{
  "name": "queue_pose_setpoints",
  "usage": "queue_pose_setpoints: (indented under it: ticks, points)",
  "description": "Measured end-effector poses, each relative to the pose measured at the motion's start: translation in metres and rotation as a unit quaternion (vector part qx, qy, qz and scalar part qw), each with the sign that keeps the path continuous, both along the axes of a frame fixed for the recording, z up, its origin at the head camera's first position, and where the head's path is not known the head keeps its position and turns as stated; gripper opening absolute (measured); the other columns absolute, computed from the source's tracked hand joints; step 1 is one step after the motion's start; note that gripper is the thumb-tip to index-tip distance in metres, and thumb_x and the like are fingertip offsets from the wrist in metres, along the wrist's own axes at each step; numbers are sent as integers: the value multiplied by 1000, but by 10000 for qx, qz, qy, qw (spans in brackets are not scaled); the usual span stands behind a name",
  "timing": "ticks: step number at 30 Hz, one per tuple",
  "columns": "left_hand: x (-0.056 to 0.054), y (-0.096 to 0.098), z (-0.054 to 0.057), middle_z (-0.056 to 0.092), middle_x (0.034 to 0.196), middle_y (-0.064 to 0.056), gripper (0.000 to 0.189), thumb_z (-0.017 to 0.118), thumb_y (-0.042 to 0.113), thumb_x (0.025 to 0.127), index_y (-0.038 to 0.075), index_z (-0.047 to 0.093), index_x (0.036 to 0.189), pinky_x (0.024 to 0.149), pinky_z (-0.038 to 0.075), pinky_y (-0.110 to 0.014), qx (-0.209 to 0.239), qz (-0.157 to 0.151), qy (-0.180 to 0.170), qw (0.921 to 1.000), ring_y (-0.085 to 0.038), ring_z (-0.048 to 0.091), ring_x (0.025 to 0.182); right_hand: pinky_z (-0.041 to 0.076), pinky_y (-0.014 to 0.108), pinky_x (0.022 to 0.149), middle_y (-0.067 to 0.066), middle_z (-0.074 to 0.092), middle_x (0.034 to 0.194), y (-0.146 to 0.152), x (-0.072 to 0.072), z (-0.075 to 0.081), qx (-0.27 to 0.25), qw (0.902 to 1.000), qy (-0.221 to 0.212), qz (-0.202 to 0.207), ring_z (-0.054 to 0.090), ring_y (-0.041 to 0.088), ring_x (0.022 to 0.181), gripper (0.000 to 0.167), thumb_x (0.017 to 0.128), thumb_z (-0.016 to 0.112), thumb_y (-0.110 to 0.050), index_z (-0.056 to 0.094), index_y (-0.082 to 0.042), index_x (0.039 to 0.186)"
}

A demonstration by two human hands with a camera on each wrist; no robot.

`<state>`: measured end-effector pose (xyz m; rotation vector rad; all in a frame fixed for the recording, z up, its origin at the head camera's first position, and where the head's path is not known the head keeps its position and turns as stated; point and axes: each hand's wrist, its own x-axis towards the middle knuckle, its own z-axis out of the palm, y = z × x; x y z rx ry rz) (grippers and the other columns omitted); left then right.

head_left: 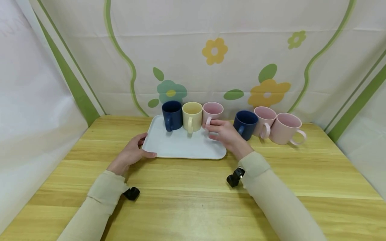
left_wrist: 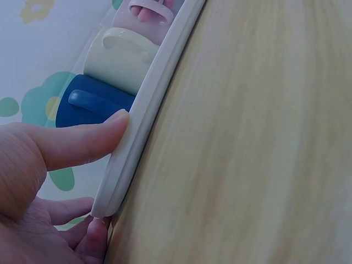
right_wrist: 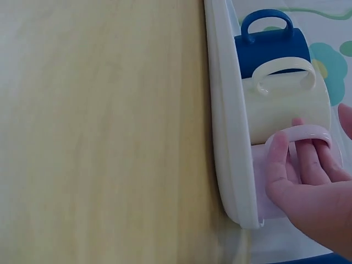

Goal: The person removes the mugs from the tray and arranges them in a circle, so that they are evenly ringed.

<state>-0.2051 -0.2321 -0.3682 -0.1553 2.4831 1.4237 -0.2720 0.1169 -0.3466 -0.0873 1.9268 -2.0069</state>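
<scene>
A white tray [head_left: 184, 147] lies on the wooden table, bearing a dark blue mug [head_left: 176, 117], a cream mug [head_left: 194, 120] and a pink mug [head_left: 212, 110] in a row along its back. All three stand upright with handles towards me. With my right hand [head_left: 224, 134] I hold the pink mug by its handle; fingers pass through the loop [right_wrist: 308, 132]. My left hand [head_left: 131, 152] grips the tray's front left corner. Its thumb [left_wrist: 113, 132] presses the front edge, and its other fingers bend around the left side, partly hidden.
Right of the tray stand another dark blue mug [head_left: 248, 124] and two pink mugs, a nearer one [head_left: 283, 129] and one between [head_left: 263, 122]. They are close together. A white curtain with printed flowers [head_left: 214, 51] hangs behind the table [head_left: 187, 201].
</scene>
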Motion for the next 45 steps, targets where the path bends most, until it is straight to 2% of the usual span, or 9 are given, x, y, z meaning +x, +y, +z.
queue_pose_setpoints:
  ticks: [6,14,20,26,31,34,39,45]
  points:
    - [-1,1,-1,20,175,-24,113,86,14,88,5,10,171,130,25,-59,44,-40,36,10000,-43,26,155,41,50,125,19,62,150,-3,-4,-3,50,9998,-108,-129,51,28,145,45,110,58,-17,54,3,151]
    - [-1,2,-1,20,174,-25,114,86,15,88,5,9,171,129,25,-59,32,-65,48,10000,-43,27,155,45,46,122,10,69,117,-6,-3,-3,-2,9980,-227,-588,60,24,119,46,113,53,-27,58,5,144]
    - [-2,0,-2,20,174,-25,114,86,15,88,5,8,171,129,25,-59,-7,-45,17,10000,-43,27,155,51,45,115,5,71,99,-7,-2,-4,-92,9951,-281,-949,65,20,103,39,113,53,-27,66,4,132]
    - [-2,0,-1,20,174,-25,115,86,15,88,5,8,171,129,25,-60,-16,-49,-26,10000,-44,27,154,54,44,112,8,71,101,-7,3,-5,-38,9925,-282,-1190,66,21,103,36,112,56,-27,70,3,125]
    - [-2,0,-1,21,174,-26,114,86,15,88,4,9,171,129,26,-59,-31,-70,34,10000,-44,28,154,55,44,111,9,71,102,-7,12,-2,-252,9902,-293,-1343,67,22,102,34,111,58,-27,71,3,122]
    - [-2,0,-1,22,174,-26,113,86,15,89,4,9,171,129,26,-59,-25,-81,51,10000,-44,28,154,55,45,111,8,71,101,-7,16,-1,-316,9902,-241,-1339,67,23,101,35,110,59,-28,72,3,122]
    - [0,-1,-3,22,173,-27,113,86,14,89,3,9,171,129,26,-60,-21,-103,51,9999,-44,28,153,56,45,110,6,73,99,-4,25,3,-73,9917,-98,-1281,66,23,101,36,109,61,-29,74,2,122]
    - [0,0,-2,23,172,-27,112,86,16,89,3,10,171,128,27,-60,-49,-128,63,9999,-44,29,152,58,42,106,6,74,101,3,40,15,22,9924,93,-1224,67,21,101,36,108,63,-28,75,2,123]
